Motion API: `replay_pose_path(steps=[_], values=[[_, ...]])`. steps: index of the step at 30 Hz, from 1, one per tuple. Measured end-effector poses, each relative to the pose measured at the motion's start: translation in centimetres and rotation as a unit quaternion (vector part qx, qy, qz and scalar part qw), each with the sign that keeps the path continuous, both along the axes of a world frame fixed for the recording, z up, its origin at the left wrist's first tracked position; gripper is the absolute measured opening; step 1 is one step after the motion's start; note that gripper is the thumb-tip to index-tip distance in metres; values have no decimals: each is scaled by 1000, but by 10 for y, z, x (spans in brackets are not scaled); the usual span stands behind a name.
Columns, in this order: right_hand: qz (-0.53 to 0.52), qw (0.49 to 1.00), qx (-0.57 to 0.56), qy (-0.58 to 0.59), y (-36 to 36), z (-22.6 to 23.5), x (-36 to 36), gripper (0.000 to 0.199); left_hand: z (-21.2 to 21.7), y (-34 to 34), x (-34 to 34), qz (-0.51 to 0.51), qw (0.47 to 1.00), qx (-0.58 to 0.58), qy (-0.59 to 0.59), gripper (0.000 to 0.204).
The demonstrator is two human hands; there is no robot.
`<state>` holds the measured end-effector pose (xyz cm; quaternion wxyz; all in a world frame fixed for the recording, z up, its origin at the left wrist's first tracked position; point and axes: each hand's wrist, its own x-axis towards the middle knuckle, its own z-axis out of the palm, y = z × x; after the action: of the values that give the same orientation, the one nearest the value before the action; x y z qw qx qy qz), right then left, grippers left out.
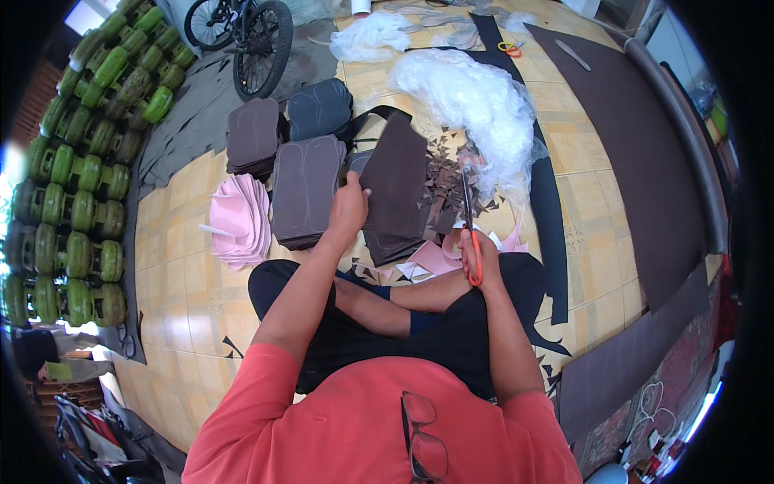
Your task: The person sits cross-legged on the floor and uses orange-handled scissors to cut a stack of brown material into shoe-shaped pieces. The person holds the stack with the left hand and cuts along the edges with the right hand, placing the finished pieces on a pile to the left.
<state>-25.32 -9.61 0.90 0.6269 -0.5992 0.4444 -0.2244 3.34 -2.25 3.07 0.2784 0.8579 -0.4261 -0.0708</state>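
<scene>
My left hand (349, 203) pinches the left edge of a dark brown sheet piece (397, 179), which stands tilted up over a stack of similar pieces (392, 246). In my right hand (468, 250) is a pair of scissors (475, 254) with orange handles, blades pointing away from me and apart from the sheet. Just left of my left hand lies a tall stack of brown pieces with pale curved outlines (305, 181). Small dark triangular offcuts (443, 181) are heaped between the held sheet and the scissors. Pink scraps (435, 256) lie in front of my crossed legs.
A fanned pink stack (240, 222) sits at left, with more dark stacks (320, 109) behind. Crumpled clear plastic (476, 109) lies ahead. A brown sheet roll (677, 145) runs along the right. Yellow-handled scissors (509, 49) rest farther off. Green gas cylinders (76, 210) and a bicycle (262, 48) stand leftward.
</scene>
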Motion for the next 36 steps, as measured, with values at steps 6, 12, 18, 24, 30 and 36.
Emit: replay_pose_path(steps=[6, 12, 18, 24, 30, 36], values=[[1, 1000, -17, 13, 0, -3, -1, 49, -5, 11, 16, -27, 997, -64, -35, 22], [7, 997, -56, 46, 3, -15, 8, 46, 30, 49, 19, 55, 942, -257, 207, 21], [12, 992, -115, 54, 6, -31, 6, 45, 72, 94, 25, -6, 890, -335, 309, 66], [34, 998, -56, 11, 44, -1, 52, 40, 45, 106, 46, -38, 926, -235, 292, 74], [12, 997, -69, 13, 55, 14, 77, 47, 50, 104, 46, -80, 875, -270, 393, 72], [-11, 999, -38, -16, 66, 35, 119, 49, 45, 115, 53, -34, 868, -286, 404, 68]])
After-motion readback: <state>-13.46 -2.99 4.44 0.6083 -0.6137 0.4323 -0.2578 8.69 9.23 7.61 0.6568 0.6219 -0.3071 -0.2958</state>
